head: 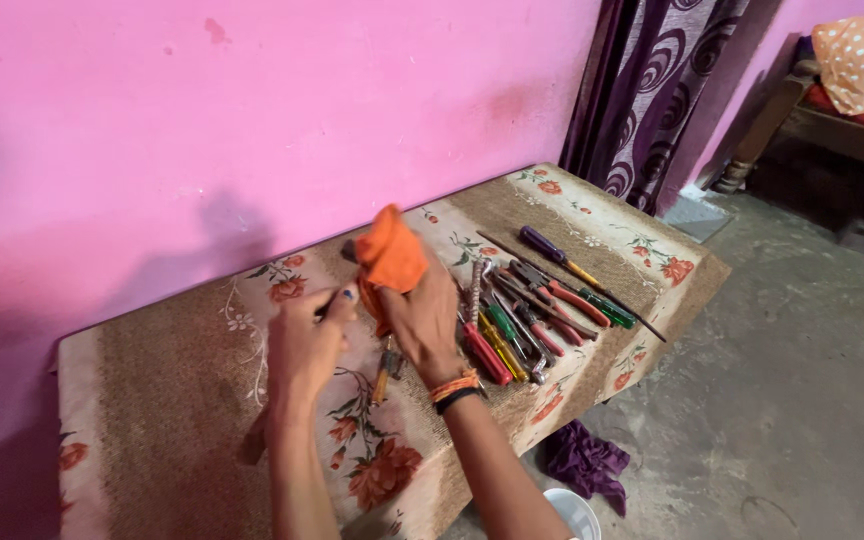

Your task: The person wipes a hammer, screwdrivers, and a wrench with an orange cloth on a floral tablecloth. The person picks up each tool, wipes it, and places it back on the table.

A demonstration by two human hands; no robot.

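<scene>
Right hand (424,318) curled tight around an orange cloth (390,258), bunched and sticking up above the fingers, over the middle of the table (172,400). Left hand (304,340) closed in a narrow pinch just beside it, thumb and fingertips pressed on something small and dark, mostly hidden; a brown handle (255,440) showing below the left wrist, long axis running from lower left up toward the cloth, upper end hidden, possibly one tool with what the pinch holds, though cannot tell. Two hands, one cloth. Orange and black bands (455,389) on the right wrist. Beneath the hands, a single small tool with a yellowish handle (384,370) lying on the flowered table cover, pointing roughly toward and away from the body. To the right, a row of hand tools (527,315), about ten or more, overlapped too closely for an exact count: red, green and yellow handles, pliers among them, most with long axes slanting from upper left to lower right. One purple-handled screwdriver (557,255) at the far side, and one long thin dark rod (572,287) laid slantwise the same way. On the floor, one purple rag (585,462) and one white bowl rim (572,512). Pink wall (252,120) behind, patterned curtain (652,80) at the right.
</scene>
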